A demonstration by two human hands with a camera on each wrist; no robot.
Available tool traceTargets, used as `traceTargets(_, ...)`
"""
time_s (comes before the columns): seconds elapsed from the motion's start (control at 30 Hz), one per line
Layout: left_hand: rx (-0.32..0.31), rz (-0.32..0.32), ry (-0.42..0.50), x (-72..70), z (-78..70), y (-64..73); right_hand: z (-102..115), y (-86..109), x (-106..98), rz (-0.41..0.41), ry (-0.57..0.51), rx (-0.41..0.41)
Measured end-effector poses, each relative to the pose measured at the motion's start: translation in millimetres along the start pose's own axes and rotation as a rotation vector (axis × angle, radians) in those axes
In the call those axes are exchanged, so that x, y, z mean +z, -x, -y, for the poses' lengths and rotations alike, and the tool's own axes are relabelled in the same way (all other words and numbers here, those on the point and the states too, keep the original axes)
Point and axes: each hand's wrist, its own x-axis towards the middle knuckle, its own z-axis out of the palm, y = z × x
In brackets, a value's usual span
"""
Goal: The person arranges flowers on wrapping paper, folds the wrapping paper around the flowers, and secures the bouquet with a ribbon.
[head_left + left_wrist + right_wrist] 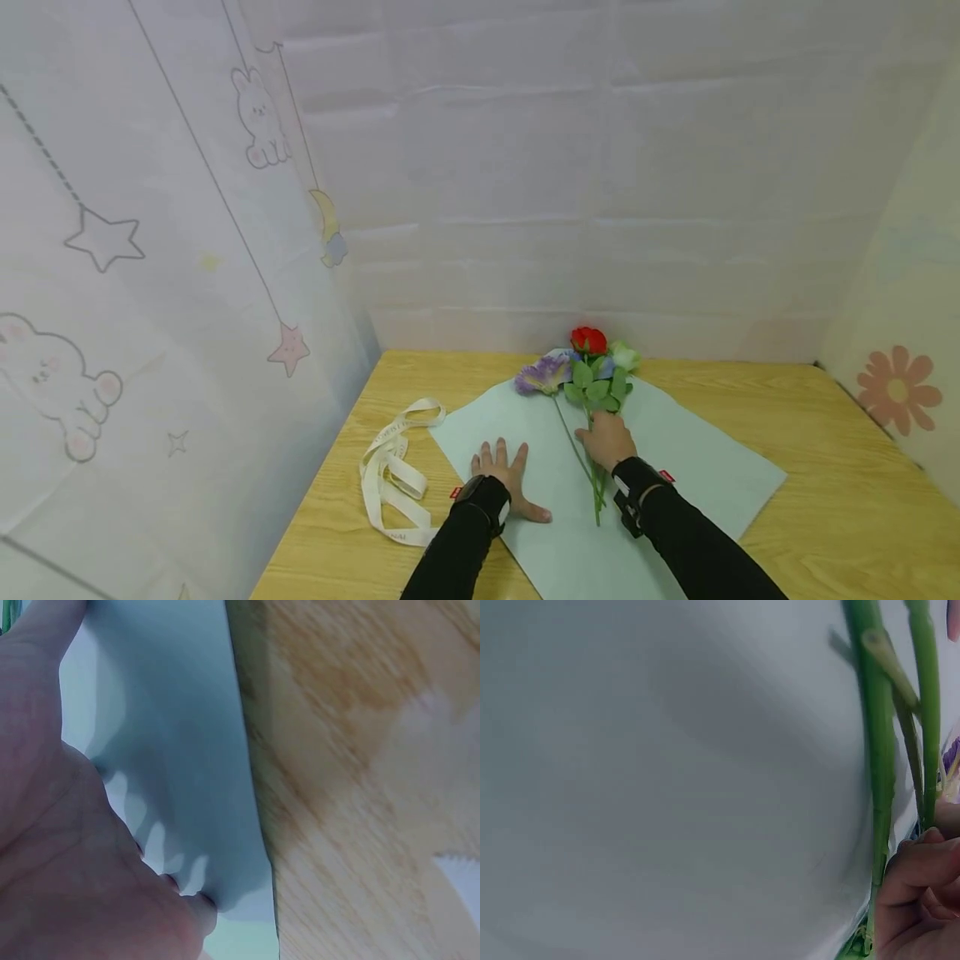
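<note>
A sheet of pale blue-green wrapping paper [697,454] lies on the table, one corner toward the back wall. On it rests a small bunch of flowers: a red rose [588,340], a purple flower [543,375], a pale green-white flower [624,357] and some blue petals, with green leaves [596,385] below. My right hand [609,440] grips the bunch by its stems just under the leaves; in the right wrist view curled fingers [915,881] close on the green stems [883,765]. Fingers spread, my left hand [506,479] presses on the paper's left edge.
A loosely coiled cream ribbon [396,475] with printed lettering lies on the wooden table [832,467], left of the paper. Behind the table hangs a pale sheet [600,192]; printed cloth walls [187,308] stand at both sides.
</note>
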Motion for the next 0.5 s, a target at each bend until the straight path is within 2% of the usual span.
traceTargets(0.1, 0.001, 0.012, -0.013, -0.8, -2.9, 1.3, 0.8, 3.0, -1.7, -0.015, 0.013, -0.017)
traceTargets(0.33, -0.009, 0.053, -0.004, -19.6, -10.9, 14.6, 6.6, 10.1, -15.5, -0.030, -0.005, -0.042)
traceTargets(0.5, 0.000, 0.048, 0.021, -10.3, -3.2, 7.4, 4.9, 13.6, -29.8, -0.040, -0.020, -0.062)
